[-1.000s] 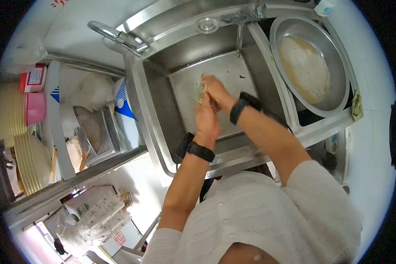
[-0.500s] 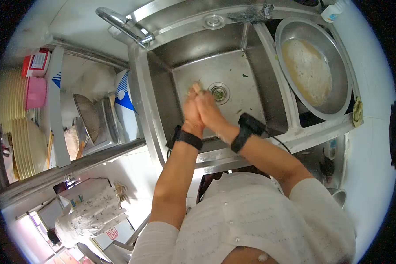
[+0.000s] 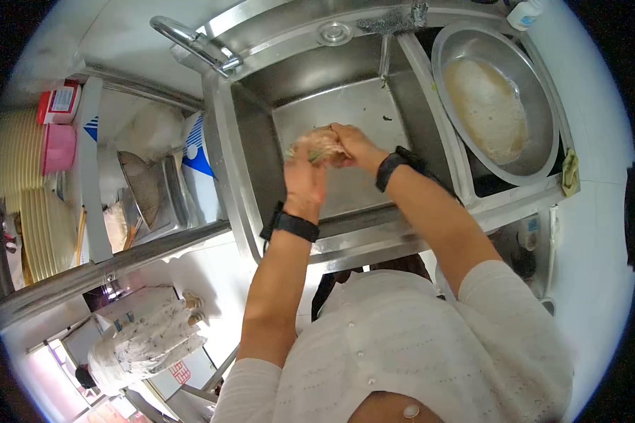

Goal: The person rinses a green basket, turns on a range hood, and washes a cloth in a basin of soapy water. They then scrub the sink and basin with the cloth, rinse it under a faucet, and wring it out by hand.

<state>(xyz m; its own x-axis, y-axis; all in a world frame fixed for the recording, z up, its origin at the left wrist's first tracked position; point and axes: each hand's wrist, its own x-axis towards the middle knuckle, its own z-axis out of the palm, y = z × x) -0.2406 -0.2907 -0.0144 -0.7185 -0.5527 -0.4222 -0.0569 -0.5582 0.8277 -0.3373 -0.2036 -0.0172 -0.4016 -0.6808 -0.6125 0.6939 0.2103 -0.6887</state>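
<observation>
Over the sink basin (image 3: pixel 353 187), both hands are on a crumpled pale pinkish clump with greenish parts (image 3: pixel 323 146); it is blurred and its kind cannot be made out. My left hand (image 3: pixel 305 180) is closed around its near left side. My right hand (image 3: pixel 356 144) grips its right end, the fingers curled over it. The drain is hidden behind the hands and the clump. A few dark green scraps (image 3: pixel 386 118) lie on the basin floor.
A large oval metal basin (image 3: pixel 441 53) with cloudy liquid stands right of the sink. The faucet (image 3: pixel 197 48) is at the back left. Stacked plates (image 3: pixel 41 229) and a pink container (image 3: pixel 58 148) fill the left shelf. Another person (image 3: pixel 144 338) is at lower left.
The hands, pressed together before, have moved apart and the pale clump now shows spread between them. The right hand has shifted up and to the right. The drain has become hidden.
</observation>
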